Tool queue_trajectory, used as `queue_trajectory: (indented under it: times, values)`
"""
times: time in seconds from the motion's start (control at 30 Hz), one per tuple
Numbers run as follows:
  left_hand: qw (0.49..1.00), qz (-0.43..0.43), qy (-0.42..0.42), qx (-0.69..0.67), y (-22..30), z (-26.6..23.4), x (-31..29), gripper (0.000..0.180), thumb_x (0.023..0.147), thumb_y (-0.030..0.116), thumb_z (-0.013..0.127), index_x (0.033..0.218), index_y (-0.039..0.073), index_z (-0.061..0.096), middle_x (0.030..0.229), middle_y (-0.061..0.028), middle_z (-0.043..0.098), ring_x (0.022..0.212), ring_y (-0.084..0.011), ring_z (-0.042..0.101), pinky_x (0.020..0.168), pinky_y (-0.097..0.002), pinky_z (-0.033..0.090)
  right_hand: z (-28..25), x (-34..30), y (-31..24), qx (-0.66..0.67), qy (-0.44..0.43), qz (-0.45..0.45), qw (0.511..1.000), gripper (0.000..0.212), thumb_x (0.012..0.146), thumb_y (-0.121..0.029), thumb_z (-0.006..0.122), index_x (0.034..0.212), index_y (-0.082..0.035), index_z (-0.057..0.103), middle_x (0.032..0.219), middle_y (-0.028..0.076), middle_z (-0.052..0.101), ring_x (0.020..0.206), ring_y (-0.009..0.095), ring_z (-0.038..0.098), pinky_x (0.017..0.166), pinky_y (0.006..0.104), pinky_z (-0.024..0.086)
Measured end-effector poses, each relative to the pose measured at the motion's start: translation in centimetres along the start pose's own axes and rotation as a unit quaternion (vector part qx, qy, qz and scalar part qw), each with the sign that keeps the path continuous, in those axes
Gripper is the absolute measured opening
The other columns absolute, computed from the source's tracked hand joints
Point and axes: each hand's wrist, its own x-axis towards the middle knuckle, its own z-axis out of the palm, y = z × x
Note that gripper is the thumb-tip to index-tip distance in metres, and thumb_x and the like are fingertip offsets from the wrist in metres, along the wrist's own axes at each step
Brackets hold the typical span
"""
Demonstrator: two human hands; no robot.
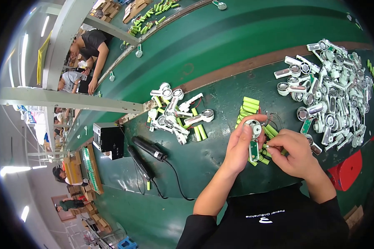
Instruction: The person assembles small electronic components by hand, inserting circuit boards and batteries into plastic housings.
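Observation:
My left hand [236,152] is closed around a small white fan housing [254,128], its round head up and its handle pointing toward me. In the handle a green circuit board [254,150] shows. Just right of it, the thumb and fingers of my right hand [294,154] are pinched together beside the handle. Whatever they hold is too small to make out, though thin wires run near the fingertips. Green battery cells [251,104] with wires lie on the bench behind and below both hands, partly hidden by them.
A large heap of white fan housings [330,93] covers the right. Left of centre lies a smaller pile of fan parts with batteries [170,112]. Two black corded tools [147,147] rest near a black box [108,140]. Beyond runs a green conveyor belt [220,45]; a red stool [347,171] stands lower right.

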Motion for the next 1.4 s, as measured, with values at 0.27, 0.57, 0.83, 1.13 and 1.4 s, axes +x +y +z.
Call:
queue_trajectory:
  times: [0.27, 0.57, 0.83, 1.13, 1.4]
  values:
    - [0.993, 0.061, 0.004, 0.101, 0.1, -0.3, -1.0, 0.042, 0.119, 0.020, 0.054, 0.157, 0.002, 0.049, 0.113, -0.0068, 0.065, 0.102, -0.0165, 0.065, 0.097, -0.0360, 0.055, -0.3, 0.0, 0.5, -0.031, 0.012, -0.030, 0.999, 0.013, 0.097, 0.002, 0.079, 0.107, -0.001, 0.071, 0.089, 0.013, 0.067, 0.070, 0.031, 0.068, 0.061, 0.0408, 0.052]
    - [0.993, 0.063, 0.013, 0.094, 0.2, 0.0, -1.1, 0.032, 0.110, 0.006, 0.056, 0.141, 0.004, 0.056, 0.115, -0.0097, 0.063, 0.092, -0.0156, 0.062, 0.083, -0.0327, 0.052, 0.8, -0.8, 0.4, 0.083, -0.028, 0.132, 0.987, 0.016, 0.113, -0.008, 0.062, 0.098, -0.001, 0.062, 0.069, 0.009, 0.065, 0.058, 0.025, 0.067, 0.058, 0.0381, 0.052]
    - [0.929, 0.154, -0.007, 0.335, 1.9, 0.4, -0.9, 0.009, 0.099, 0.003, 0.081, 0.107, 0.003, 0.077, 0.097, -0.0056, 0.073, 0.090, -0.0162, 0.070, 0.082, -0.0315, 0.055, 0.6, -0.4, 0.3, 0.109, -0.032, 0.150, 0.982, 0.018, 0.115, -0.010, 0.059, 0.099, -0.001, 0.062, 0.068, 0.008, 0.065, 0.057, 0.023, 0.067, 0.057, 0.0365, 0.051]
    - [0.939, 0.110, 0.053, 0.321, 1.7, 0.7, -1.6, 0.008, 0.104, 0.008, 0.080, 0.103, 0.002, 0.075, 0.095, -0.0051, 0.075, 0.089, -0.0160, 0.072, 0.084, -0.0318, 0.056, 0.2, 0.0, 1.2, 0.044, 0.006, 0.035, 0.998, 0.009, 0.101, 0.000, 0.077, 0.109, 0.001, 0.071, 0.097, 0.011, 0.074, 0.082, 0.022, 0.073, 0.072, 0.0338, 0.057]
    - [0.980, -0.028, 0.118, -0.156, 0.7, 0.4, -0.6, 0.038, 0.124, 0.040, 0.044, 0.115, 0.006, 0.058, 0.096, -0.0061, 0.060, 0.074, -0.0134, 0.053, 0.056, -0.0273, 0.037, 0.7, -0.5, 0.1, 0.103, 0.009, 0.117, 0.988, 0.008, 0.093, 0.002, 0.079, 0.097, -0.001, 0.073, 0.083, 0.009, 0.069, 0.070, 0.017, 0.068, 0.064, 0.0322, 0.053]
